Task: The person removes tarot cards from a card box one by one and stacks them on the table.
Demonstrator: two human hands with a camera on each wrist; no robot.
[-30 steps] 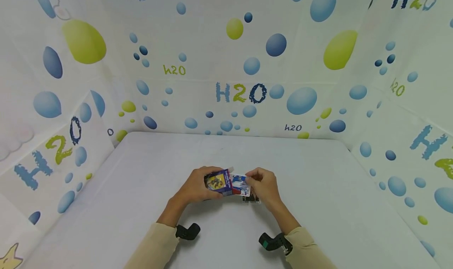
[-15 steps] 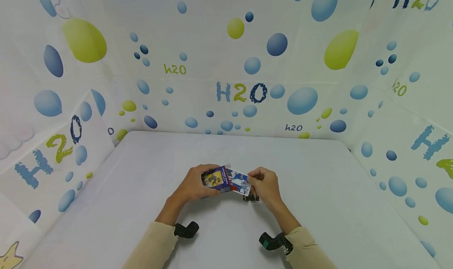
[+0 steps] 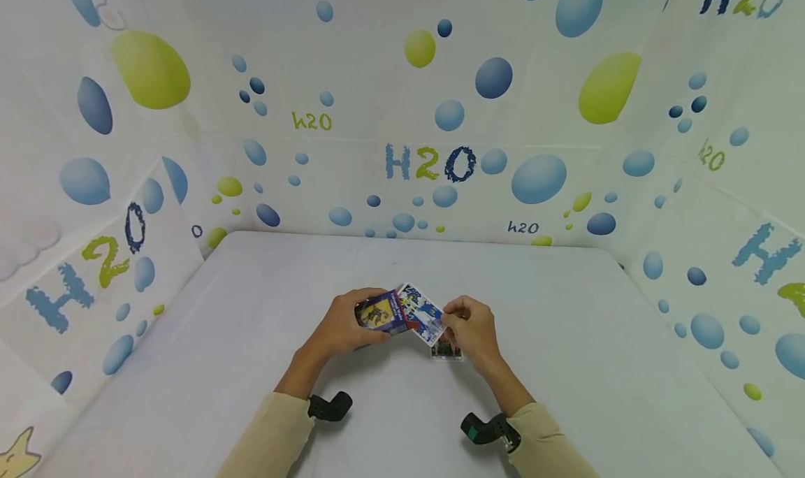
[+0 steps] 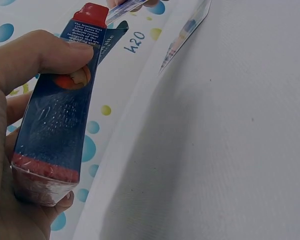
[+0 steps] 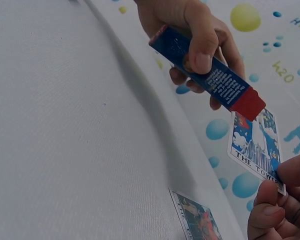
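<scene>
My left hand (image 3: 342, 328) grips a small dark blue and red tarot card box (image 3: 380, 313), thumb on its narrow printed side in the left wrist view. A red flap (image 5: 248, 103) stands at its end. My right hand (image 3: 474, 331) pinches a tarot card (image 3: 420, 314) by one corner between thumb and fingers; "THE TOWER" reads along its lower edge in the right wrist view. That card is tilted beside the box's end and partly overlapped by the flap. Below, a second tarot card (image 3: 446, 352) lies face up on the table, partly hidden in the head view.
A white cloth covers the table (image 3: 251, 282). Around it hang white curtains (image 3: 352, 66) with blue and green bubbles and H2O lettering. Black wrist cameras (image 3: 490, 429) sit on both forearms.
The Tower card has come much farther out of the box and turned steeper. My left hand with the box has shifted slightly left and up; my right hand stays nearly in place.
</scene>
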